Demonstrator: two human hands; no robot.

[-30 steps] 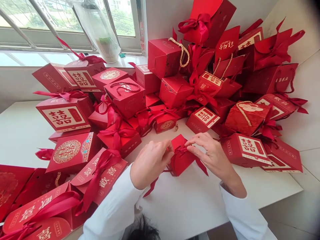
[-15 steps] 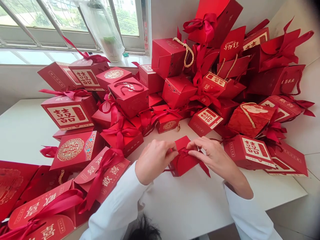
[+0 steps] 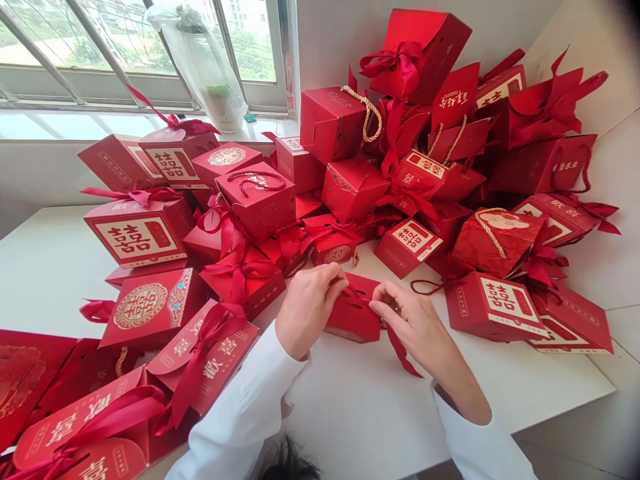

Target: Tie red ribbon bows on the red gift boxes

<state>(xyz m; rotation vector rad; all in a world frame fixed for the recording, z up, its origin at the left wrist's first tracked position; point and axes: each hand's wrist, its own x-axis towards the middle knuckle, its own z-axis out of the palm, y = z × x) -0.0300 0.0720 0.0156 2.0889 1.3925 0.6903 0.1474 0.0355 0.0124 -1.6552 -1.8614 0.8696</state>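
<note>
A small red gift box (image 3: 353,317) with a red ribbon (image 3: 403,352) rests on the white table (image 3: 380,400) in front of me. My left hand (image 3: 307,305) is closed, its fingers pinching the ribbon at the box's top left. My right hand (image 3: 413,323) pinches the same ribbon at the top right, fingers pressed together. A loose ribbon tail trails toward me below my right hand. Both arms wear white sleeves.
A big heap of red gift boxes (image 3: 415,167) with bows and rope handles fills the back and right of the table. More red boxes (image 3: 145,307) lie at the left. A window (image 3: 125,47) and a plastic bag (image 3: 205,67) are behind. The table's edge runs at the right.
The small box has tipped down flatter onto the table and sits slightly further from me. Both hands have drawn closer together at its top, still pinching the ribbon.
</note>
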